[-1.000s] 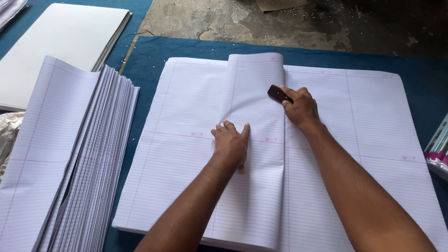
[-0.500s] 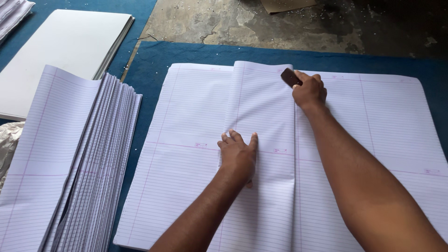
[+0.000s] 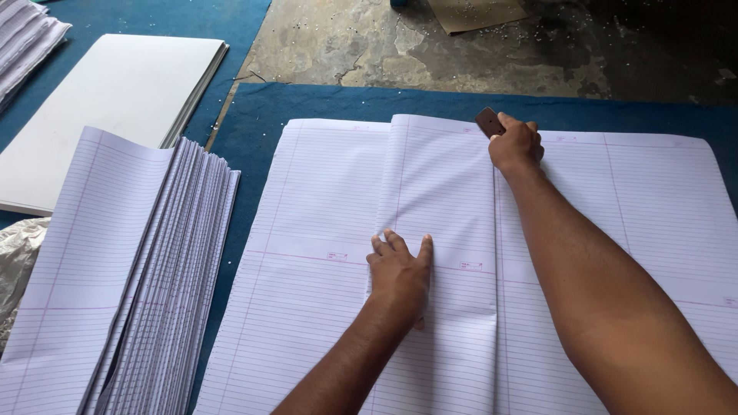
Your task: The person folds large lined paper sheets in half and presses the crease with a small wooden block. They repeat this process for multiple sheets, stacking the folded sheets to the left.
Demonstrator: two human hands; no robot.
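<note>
At far left, a fanned stack of ruled sheets. Left hand flat, fingers spread open, pressing the folded ruled sheet on the blue mat. Right hand closed around a small brown block at the fold's far end.

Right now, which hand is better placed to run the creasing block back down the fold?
Likely right: the right hand grips the brown block at the fold's top edge. The left hand lies flat on the folded ruled sheet, pinning it.
</note>
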